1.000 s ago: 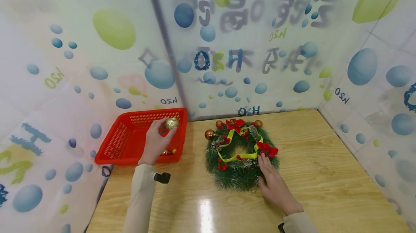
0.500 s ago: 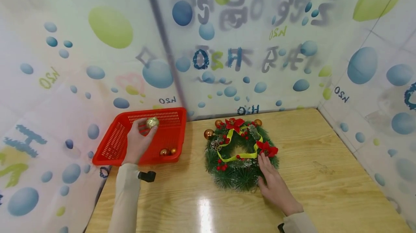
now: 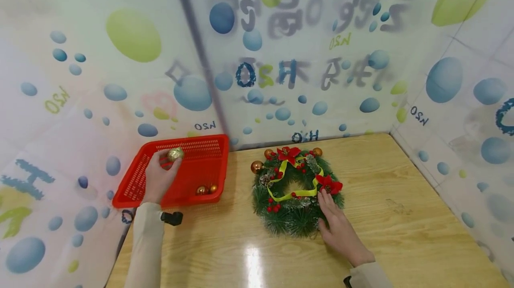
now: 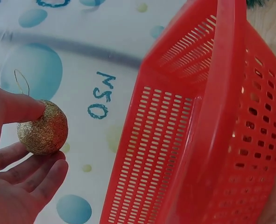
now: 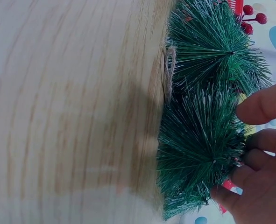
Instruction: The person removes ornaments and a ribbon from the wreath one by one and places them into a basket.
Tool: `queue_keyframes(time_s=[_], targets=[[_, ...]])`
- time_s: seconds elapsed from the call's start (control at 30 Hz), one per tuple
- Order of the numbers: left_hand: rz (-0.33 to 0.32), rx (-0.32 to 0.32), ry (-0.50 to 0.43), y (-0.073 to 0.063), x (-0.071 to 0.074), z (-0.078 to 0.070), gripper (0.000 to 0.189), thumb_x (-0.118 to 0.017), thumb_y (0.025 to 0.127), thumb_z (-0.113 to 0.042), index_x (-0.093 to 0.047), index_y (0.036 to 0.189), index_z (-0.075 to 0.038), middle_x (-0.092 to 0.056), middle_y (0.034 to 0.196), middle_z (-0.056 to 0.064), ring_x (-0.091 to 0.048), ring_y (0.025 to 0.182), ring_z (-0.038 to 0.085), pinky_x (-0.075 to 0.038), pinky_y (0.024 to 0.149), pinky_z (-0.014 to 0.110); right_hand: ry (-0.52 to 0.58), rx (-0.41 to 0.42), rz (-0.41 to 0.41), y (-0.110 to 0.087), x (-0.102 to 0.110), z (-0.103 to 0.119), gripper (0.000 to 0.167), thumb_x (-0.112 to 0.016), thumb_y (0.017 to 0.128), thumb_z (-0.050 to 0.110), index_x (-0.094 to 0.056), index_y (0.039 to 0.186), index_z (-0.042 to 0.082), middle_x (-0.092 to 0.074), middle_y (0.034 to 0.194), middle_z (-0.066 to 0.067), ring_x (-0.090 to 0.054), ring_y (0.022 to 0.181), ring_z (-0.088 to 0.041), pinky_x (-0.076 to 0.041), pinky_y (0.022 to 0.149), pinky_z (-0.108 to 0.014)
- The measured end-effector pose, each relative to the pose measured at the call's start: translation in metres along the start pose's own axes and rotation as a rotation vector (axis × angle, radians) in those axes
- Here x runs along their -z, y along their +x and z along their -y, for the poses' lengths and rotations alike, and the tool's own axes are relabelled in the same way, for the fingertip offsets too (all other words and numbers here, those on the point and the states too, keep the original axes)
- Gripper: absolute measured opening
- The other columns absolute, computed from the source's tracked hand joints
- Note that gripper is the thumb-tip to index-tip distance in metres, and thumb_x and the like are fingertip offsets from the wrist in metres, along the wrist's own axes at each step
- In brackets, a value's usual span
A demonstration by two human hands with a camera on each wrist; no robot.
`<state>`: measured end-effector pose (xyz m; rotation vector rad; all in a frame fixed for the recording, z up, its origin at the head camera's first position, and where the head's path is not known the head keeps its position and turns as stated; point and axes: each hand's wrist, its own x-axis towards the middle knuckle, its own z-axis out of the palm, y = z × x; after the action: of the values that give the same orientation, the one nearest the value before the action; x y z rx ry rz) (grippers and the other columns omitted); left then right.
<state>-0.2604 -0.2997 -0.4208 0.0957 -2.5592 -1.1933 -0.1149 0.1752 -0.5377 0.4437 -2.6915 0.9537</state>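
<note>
A gold glittery Christmas bauble [image 3: 175,154] is pinched between the thumb and fingers of my left hand [image 3: 157,180]. It is held up over the red plastic basket [image 3: 225,163]; a thin hanging loop shows on the bauble [image 4: 43,128] in the left wrist view. The green Christmas wreath [image 3: 281,223] lies on the table, dressed with red flowers, berries, pinecones, copper baubles and yellow ribbon. On its right side rests my right hand [image 3: 340,230], fingers extended and touching the greenery just below a red flower [image 3: 329,184].
Inside the basket's front right corner lie a copper bauble [image 3: 201,189] and a smaller gold one. The wooden table [image 3: 401,216] meets patterned sheets [image 3: 273,114] at the back and sides. A copper bauble [image 3: 257,167] sits at the wreath's left edge.
My left hand has moved left with the gold bauble, from the basket's right part toward its left, uncovering the baubles inside. The right hand has stayed on the wreath.
</note>
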Motion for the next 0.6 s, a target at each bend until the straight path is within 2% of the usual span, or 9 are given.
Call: queue_keyframes(time_s=[0.03, 0.07, 0.23, 0.4, 0.6], targets=[[0.002, 0.007, 0.009, 0.000, 0.001, 0.002, 0.054, -0.064, 0.100, -0.031, -0.046, 0.144, -0.005, -0.054, 0.142, 0.016, -0.059, 0.124, 0.032, -0.054, 0.103, 0.045, -0.001, 0.003, -0.005, 0.000, 0.000, 0.000, 0.074, -0.067, 0.088, -0.007, -0.031, 0.153, -0.011, -0.026, 0.161, -0.031, -0.031, 0.145, -0.051, -0.034, 0.110, -0.069], [0.000, 0.016, 0.017, 0.001, 0.003, 0.004, 0.055, -0.063, 0.100, -0.032, -0.046, 0.145, -0.005, -0.054, 0.142, 0.016, -0.059, 0.124, 0.032, -0.054, 0.104, 0.046, -0.003, 0.004, -0.009, 0.000, 0.000, 0.000, 0.073, -0.067, 0.088, -0.007, -0.032, 0.153, -0.011, -0.026, 0.161, -0.031, -0.032, 0.145, -0.051, -0.035, 0.110, -0.069], [-0.014, 0.058, 0.032, 0.005, 0.015, 0.016, 0.059, -0.061, 0.101, -0.037, -0.044, 0.146, -0.005, -0.053, 0.144, 0.017, -0.057, 0.126, 0.034, -0.055, 0.100, 0.035, -0.011, 0.018, -0.026, 0.001, -0.001, -0.001, 0.073, -0.067, 0.088, -0.007, -0.033, 0.152, -0.012, -0.028, 0.160, -0.032, -0.034, 0.144, -0.051, -0.036, 0.109, -0.069], [-0.010, 0.107, 0.030, 0.007, 0.027, 0.023, 0.063, -0.058, 0.101, -0.042, -0.040, 0.149, -0.006, -0.051, 0.147, 0.017, -0.053, 0.130, 0.036, -0.054, 0.104, 0.047, -0.011, 0.023, -0.028, 0.001, -0.002, -0.002, 0.073, -0.067, 0.087, -0.008, -0.033, 0.152, -0.012, -0.028, 0.160, -0.032, -0.033, 0.144, -0.051, -0.036, 0.109, -0.069], [0.006, 0.127, 0.020, 0.005, 0.029, 0.027, 0.064, -0.059, 0.101, -0.042, -0.039, 0.150, -0.006, -0.049, 0.149, 0.017, -0.052, 0.132, 0.037, -0.054, 0.104, 0.046, -0.020, 0.027, -0.046, 0.001, -0.003, -0.001, 0.073, -0.068, 0.087, -0.008, -0.034, 0.151, -0.012, -0.029, 0.159, -0.032, -0.034, 0.143, -0.052, -0.037, 0.108, -0.068]])
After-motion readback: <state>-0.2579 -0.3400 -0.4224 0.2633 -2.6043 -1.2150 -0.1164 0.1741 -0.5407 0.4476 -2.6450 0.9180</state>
